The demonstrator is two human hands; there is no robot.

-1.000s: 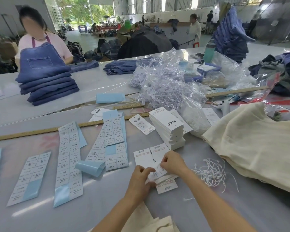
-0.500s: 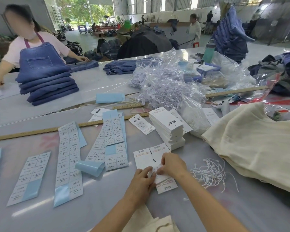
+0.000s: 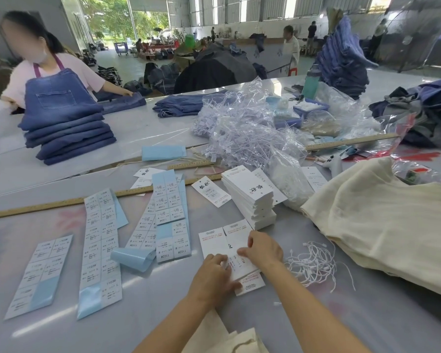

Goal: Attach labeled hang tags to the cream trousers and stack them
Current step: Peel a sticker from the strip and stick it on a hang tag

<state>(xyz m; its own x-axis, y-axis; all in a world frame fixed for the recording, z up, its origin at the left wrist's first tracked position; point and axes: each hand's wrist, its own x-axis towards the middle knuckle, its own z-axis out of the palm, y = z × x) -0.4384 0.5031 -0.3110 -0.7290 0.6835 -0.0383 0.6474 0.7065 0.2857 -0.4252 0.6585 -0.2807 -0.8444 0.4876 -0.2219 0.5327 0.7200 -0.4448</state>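
Labelling is the step in hand: both hands work on loose tags (image 3: 236, 244) lying on the table (image 3: 367, 317). The left hand (image 3: 215, 273) pinches the tags' near edge; the right hand (image 3: 261, 248) grips them from above, seemingly pressing a sticker down. Next, I judge, a string (image 3: 313, 263) just beside the tags must be threaded through. The trousers (image 3: 382, 225) lie heaped at right, untagged. Sticker sheets (image 3: 102, 238) spread left, a tag stack (image 3: 250, 197) behind. Beyond, a worker folds jeans (image 3: 66, 131) in an open, bright hall.
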